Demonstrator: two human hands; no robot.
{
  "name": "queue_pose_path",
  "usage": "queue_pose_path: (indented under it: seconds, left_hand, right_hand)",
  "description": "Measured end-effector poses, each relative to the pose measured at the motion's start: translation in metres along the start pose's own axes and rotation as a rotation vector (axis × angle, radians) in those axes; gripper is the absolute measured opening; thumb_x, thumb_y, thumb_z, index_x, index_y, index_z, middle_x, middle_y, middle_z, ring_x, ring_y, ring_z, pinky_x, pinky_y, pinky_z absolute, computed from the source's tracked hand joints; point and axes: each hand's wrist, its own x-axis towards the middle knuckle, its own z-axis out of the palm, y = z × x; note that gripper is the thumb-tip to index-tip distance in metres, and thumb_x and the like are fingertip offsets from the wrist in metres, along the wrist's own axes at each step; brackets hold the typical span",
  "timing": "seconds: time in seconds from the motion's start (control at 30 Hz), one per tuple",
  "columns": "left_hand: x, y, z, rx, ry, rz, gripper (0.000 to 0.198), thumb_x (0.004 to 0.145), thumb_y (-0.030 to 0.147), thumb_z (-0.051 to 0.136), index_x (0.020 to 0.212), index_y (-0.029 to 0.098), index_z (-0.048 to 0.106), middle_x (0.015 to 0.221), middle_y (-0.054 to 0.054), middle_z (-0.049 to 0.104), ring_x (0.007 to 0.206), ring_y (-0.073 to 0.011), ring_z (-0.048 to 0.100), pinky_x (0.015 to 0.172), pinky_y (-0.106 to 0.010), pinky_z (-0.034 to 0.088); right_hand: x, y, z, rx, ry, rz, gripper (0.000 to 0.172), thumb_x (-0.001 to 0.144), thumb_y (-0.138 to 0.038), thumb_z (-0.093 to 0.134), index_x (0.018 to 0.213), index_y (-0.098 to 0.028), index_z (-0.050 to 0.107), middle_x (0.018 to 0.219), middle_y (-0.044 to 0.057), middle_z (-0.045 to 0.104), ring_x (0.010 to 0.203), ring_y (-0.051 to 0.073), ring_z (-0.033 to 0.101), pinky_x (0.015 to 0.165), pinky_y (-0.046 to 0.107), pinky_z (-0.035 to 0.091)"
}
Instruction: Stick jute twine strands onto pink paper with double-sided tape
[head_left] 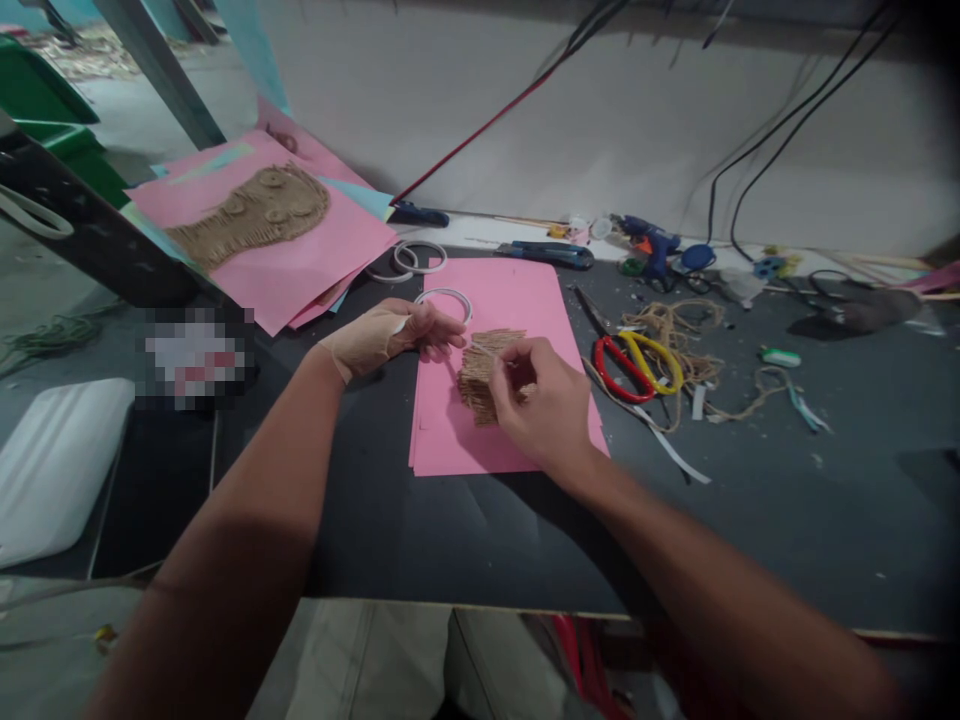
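Note:
A mat of brown twine strands [480, 385] lies on pink paper sheets [450, 445] in front of me. Over its right side, my right hand [544, 400] is closed in a pinch. A thin pale strand [482, 348] runs from these fingers toward my left hand. My left hand [401, 335], wrapped in beige tape around the palm, is held just left of the mat with its fingers curled together. What its fingertips hold is too small to make out. Behind that hand is a white ring [457, 294], partly hidden by it.
Scissors [637, 365] with red and yellow handles lie to the right beside loose twine [679, 325]. Behind are a blue cutter knife [551, 255] and a blue glue gun [652, 245]. At the back left, a twine piece [255, 215] rests on stacked paper. More white rings [420, 257] lie nearby.

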Motion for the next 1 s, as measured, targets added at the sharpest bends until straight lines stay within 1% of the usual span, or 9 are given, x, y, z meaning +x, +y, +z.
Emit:
queue_pose_path:
  seconds: [0.2,0.33,0.43,0.57,0.67,0.77,0.83,0.93,1.0]
  left_hand:
    - [-0.003,0.001,-0.003,0.021,-0.008,-0.009,0.078,0.080,0.081,0.067,0.115,0.012,0.079,0.108,-0.020,0.078,0.078,-0.0198,0.071,0.078,-0.035,0.055]
    - [-0.003,0.002,-0.004,0.061,0.005,-0.013,0.078,0.079,0.082,0.066,0.110,0.012,0.081,0.101,-0.018,0.079,0.074,-0.0194,0.069,0.076,-0.034,0.054]
    - [-0.001,-0.001,-0.004,0.099,0.024,-0.016,0.076,0.081,0.082,0.065,0.108,0.013,0.082,0.100,-0.017,0.079,0.075,-0.0196,0.068,0.075,-0.035,0.053]
    - [0.000,-0.002,-0.006,0.160,0.061,-0.030,0.070,0.085,0.078,0.063,0.102,0.013,0.083,0.092,-0.016,0.078,0.076,-0.0206,0.068,0.075,-0.035,0.053]
    - [-0.001,0.004,-0.005,0.251,0.066,-0.054,0.066,0.084,0.075,0.066,0.096,0.012,0.083,0.085,-0.015,0.076,0.073,-0.0196,0.065,0.072,-0.033,0.051]
    - [-0.001,0.010,-0.001,0.310,0.065,-0.107,0.058,0.084,0.067,0.071,0.093,0.012,0.083,0.082,-0.013,0.075,0.072,-0.0187,0.064,0.070,-0.032,0.051]
    - [-0.001,0.008,-0.001,0.342,0.069,-0.126,0.048,0.082,0.061,0.075,0.087,0.014,0.083,0.080,-0.011,0.075,0.071,-0.0189,0.063,0.068,-0.032,0.050]
    - [0.001,0.000,-0.005,0.370,0.051,-0.083,0.034,0.082,0.052,0.078,0.076,0.019,0.081,0.074,-0.007,0.073,0.070,-0.0200,0.063,0.065,-0.032,0.049]
    - [0.001,-0.005,-0.008,0.383,0.037,-0.049,0.027,0.082,0.045,0.079,0.074,0.020,0.081,0.071,-0.006,0.073,0.069,-0.0200,0.063,0.064,-0.032,0.048]
  right_hand:
    - [-0.001,-0.001,0.002,0.005,-0.034,-0.010,0.003,0.094,-0.021,0.057,0.093,-0.023,0.058,0.079,0.002,0.069,0.065,0.015,0.065,0.062,0.031,0.051]
    - [-0.003,-0.001,0.003,0.019,-0.057,-0.008,0.003,0.093,-0.020,0.058,0.093,-0.023,0.058,0.077,0.000,0.069,0.062,0.014,0.063,0.060,0.029,0.050]
    - [-0.005,-0.001,0.004,0.036,-0.086,-0.004,0.004,0.092,-0.019,0.059,0.093,-0.023,0.060,0.080,0.000,0.070,0.063,0.014,0.062,0.061,0.029,0.050]
    - [-0.007,0.000,0.006,0.054,-0.186,-0.033,0.003,0.093,-0.019,0.060,0.094,-0.022,0.062,0.082,0.001,0.071,0.068,0.015,0.063,0.064,0.030,0.049]
    - [-0.009,0.000,0.006,0.033,-0.267,-0.070,0.006,0.096,-0.019,0.059,0.093,-0.021,0.064,0.086,0.003,0.071,0.073,0.016,0.063,0.067,0.031,0.048]
    - [-0.012,-0.003,0.006,-0.021,-0.334,-0.096,0.012,0.098,-0.019,0.058,0.090,-0.019,0.068,0.090,0.006,0.072,0.080,0.019,0.065,0.071,0.033,0.048]
    - [-0.015,-0.005,0.006,-0.057,-0.354,-0.098,0.016,0.099,-0.020,0.058,0.090,-0.019,0.070,0.091,0.007,0.072,0.083,0.020,0.065,0.072,0.034,0.049]
    - [-0.019,-0.008,0.007,-0.096,-0.373,-0.100,0.017,0.100,-0.022,0.059,0.091,-0.019,0.074,0.092,0.007,0.073,0.083,0.021,0.067,0.070,0.034,0.050]
    - [-0.020,-0.009,0.008,-0.121,-0.393,-0.106,0.016,0.099,-0.021,0.061,0.092,-0.018,0.075,0.092,0.007,0.074,0.083,0.021,0.068,0.069,0.034,0.050]
